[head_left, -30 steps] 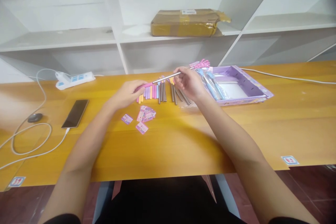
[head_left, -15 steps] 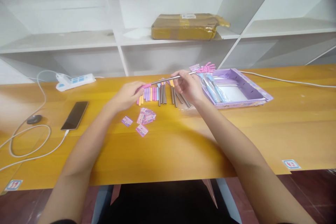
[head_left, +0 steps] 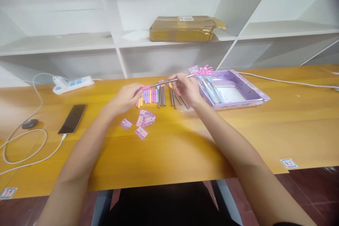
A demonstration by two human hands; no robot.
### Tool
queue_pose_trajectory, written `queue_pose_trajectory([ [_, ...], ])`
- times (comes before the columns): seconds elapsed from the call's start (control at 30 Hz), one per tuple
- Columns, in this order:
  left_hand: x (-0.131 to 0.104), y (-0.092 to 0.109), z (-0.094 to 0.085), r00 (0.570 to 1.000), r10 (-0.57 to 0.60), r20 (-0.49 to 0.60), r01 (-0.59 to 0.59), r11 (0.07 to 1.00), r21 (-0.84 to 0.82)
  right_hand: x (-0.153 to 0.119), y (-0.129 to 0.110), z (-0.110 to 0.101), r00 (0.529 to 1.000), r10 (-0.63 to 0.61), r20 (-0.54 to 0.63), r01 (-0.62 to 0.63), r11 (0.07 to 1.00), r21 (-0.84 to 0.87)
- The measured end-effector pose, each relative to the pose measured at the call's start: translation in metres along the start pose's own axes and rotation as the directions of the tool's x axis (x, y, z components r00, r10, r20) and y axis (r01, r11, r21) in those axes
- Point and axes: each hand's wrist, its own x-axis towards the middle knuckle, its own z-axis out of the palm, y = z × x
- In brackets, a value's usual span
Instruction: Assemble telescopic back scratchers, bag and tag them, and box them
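Note:
A back scratcher [head_left: 164, 82] with a pink hand-shaped head, a metal rod and a pink handle is held level above the table. My left hand [head_left: 127, 97] is closed round its pink handle. Farther up the rod, my right hand [head_left: 185, 87] pinches the metal near the pink head. Below lie a row of coloured handles [head_left: 150, 96] in pink, purple, yellow and blue, and several metal rods [head_left: 161, 97] beside them. More rods [head_left: 173, 99] lie partly hidden under my right hand. Small printed cards [head_left: 145, 118] are scattered nearer to me.
A purple box [head_left: 238, 104] with plastic-wrapped blue items [head_left: 212, 88] stands at the right. On the left are a phone [head_left: 72, 119] on a charging cable, a black mouse-like object [head_left: 30, 124] and a power strip [head_left: 74, 84]. A taped carton [head_left: 182, 30] sits on the shelf behind.
The whole view has shifted slightly, so things appear a little farther left. Both hands keep the same hold on the back scratcher.

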Motion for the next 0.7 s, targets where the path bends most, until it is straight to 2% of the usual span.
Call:
queue_pose_trajectory([
  [0.23, -0.0007, -0.0012, 0.0001, 0.999, 0.028, 0.017, -0.028, 1.0, 0.005, 0.0006, -0.001, -0.0008, 0.998, 0.046, 0.035, -0.048, 0.997, 0.063],
  [0.43, 0.0003, -0.0003, 0.0004, 0.997, 0.05, 0.063, -0.053, 0.997, 0.049, 0.0001, -0.0031, -0.0012, 0.995, 0.099, 0.02, -0.1, 0.995, 0.03],
  [0.7, -0.0009, 0.0057, 0.0, 0.998, 0.038, 0.057, -0.039, 0.999, 0.032, -0.0036, -0.0052, 0.004, 1.0, 0.026, 0.005, -0.026, 0.999, -0.024],
])
